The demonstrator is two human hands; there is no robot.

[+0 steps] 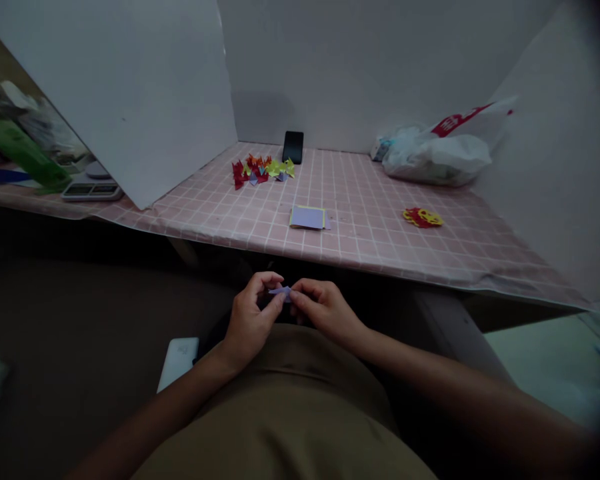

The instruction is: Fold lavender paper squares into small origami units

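Note:
Above my lap, in front of the table edge, both hands pinch a small folded piece of lilac paper point(280, 291). My left hand point(253, 313) grips its left side between thumb and fingers. With thumb and forefinger, my right hand point(325, 307) holds the right end, partly covering it. On the table lies a stack of square paper sheets point(308, 217), lilac on top with a yellow edge showing beneath. Farther back stands a cluster of small folded paper cranes point(260, 170) in red, orange, yellow and lilac.
A black phone point(293, 147) leans at the back wall. To the right are a white plastic bag point(435, 157) and a red and yellow tangle point(423, 217). A kitchen scale point(93, 190) sits left of the white panel point(130, 87). A white flat device point(179, 363) lies beside me.

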